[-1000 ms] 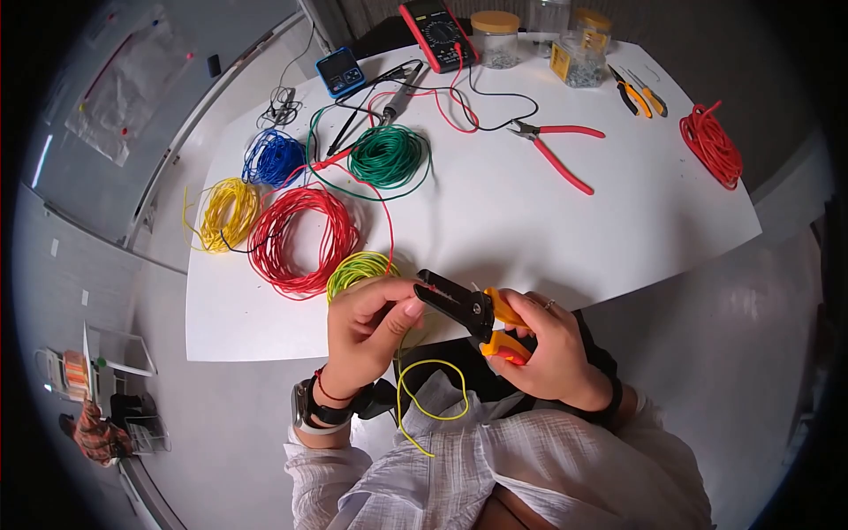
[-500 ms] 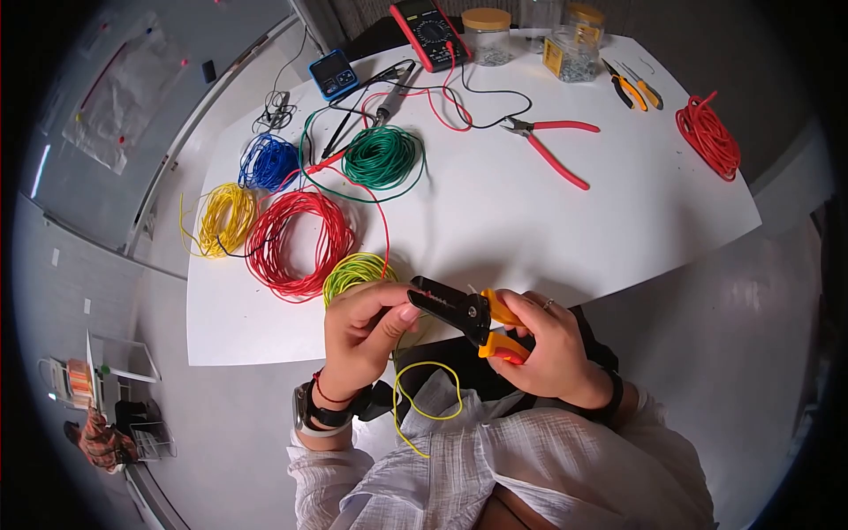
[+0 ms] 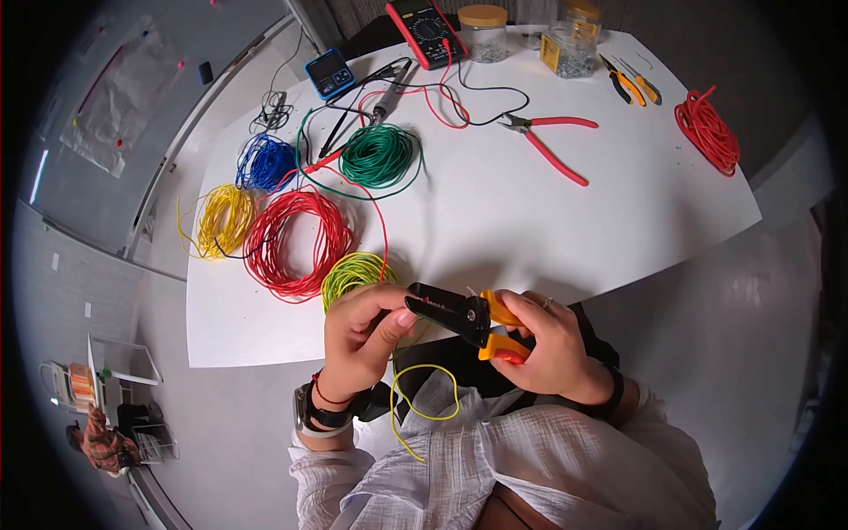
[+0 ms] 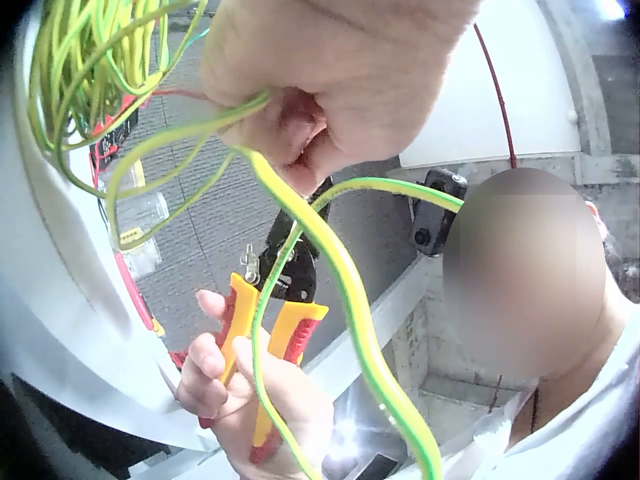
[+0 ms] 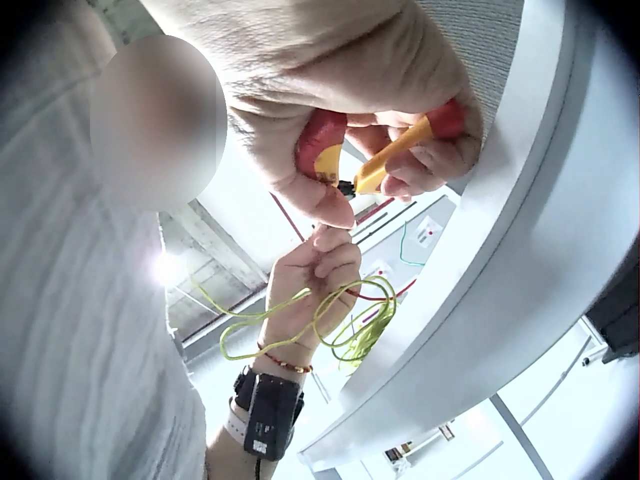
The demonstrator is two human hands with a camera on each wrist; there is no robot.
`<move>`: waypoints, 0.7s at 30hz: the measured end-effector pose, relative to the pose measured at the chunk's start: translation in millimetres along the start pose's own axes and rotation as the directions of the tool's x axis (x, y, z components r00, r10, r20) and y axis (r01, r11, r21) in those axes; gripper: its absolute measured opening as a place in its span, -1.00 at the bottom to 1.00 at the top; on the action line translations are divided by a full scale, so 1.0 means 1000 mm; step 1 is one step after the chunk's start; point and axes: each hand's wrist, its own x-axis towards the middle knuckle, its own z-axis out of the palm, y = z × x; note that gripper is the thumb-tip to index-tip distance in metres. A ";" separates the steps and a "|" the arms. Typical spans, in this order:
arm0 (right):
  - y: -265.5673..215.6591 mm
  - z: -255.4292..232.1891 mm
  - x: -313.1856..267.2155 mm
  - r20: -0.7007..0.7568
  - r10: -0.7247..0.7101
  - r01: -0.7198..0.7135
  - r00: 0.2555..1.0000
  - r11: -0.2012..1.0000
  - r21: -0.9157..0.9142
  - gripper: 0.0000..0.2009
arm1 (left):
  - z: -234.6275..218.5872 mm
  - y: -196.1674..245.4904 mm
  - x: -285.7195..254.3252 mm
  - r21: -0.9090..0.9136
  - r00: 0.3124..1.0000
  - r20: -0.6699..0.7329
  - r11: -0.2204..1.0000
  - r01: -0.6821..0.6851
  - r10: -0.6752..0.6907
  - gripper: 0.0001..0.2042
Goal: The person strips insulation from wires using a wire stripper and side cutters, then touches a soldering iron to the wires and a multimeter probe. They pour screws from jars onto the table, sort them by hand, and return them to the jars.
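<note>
In the head view, my left hand pinches a yellow-green striped wire, its fingertips right at the tips of a wire stripper. The wire's loose tail loops down over my lap. From the left wrist view, the striped wire runs out of the fist and leads back to a coil. My right hand grips the stripper's yellow and red handles, which stand apart. The black jaws point left toward my left fingers. The pinched end of the wire is hidden behind the fingers and jaws.
Red, yellow, blue and green wire coils lie on the table's left. Red-handled cutters lie farther back. Behind are a multimeter and jars. Another red coil lies at right.
The stripper's jaws look slightly closer together, and both hands keep their holds. The head view has shifted a little, so the table's things appear farther left.
</note>
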 end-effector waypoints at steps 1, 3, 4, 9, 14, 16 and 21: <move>0.000 0.000 0.000 -0.001 0.001 -0.001 1.000 1.000 0.000 -0.46 | 0.000 0.000 0.000 0.000 1.000 0.002 1.000 0.001 -0.001 -0.90; 0.000 0.000 0.000 0.010 -0.003 0.003 1.000 1.000 -0.016 -0.45 | 0.000 0.002 0.000 -0.002 1.000 -0.003 1.000 0.011 -0.011 -0.90; 0.001 0.001 0.000 0.008 -0.002 0.003 1.000 1.000 -0.016 -0.45 | 0.000 0.002 -0.001 -0.002 1.000 -0.002 1.000 0.011 -0.011 -0.90; 0.005 0.003 0.000 -0.087 -0.107 0.102 0.990 0.993 -0.059 -0.42 | 0.001 0.002 -0.001 -0.019 1.000 -0.010 1.000 0.010 -0.010 -0.91; 0.006 0.003 -0.001 -0.105 -0.124 0.116 0.987 0.990 -0.079 -0.42 | -0.002 0.001 -0.002 0.022 1.000 0.012 1.000 0.015 -0.015 -0.89; 0.007 0.003 -0.002 -0.109 -0.131 0.121 0.985 0.989 -0.086 -0.42 | -0.002 0.001 -0.002 0.028 1.000 0.014 1.000 0.010 -0.010 -0.89; 0.008 0.004 -0.003 -0.122 -0.142 0.128 0.982 0.985 -0.117 -0.42 | -0.001 0.001 -0.002 0.022 1.000 0.014 1.000 0.018 -0.018 -0.89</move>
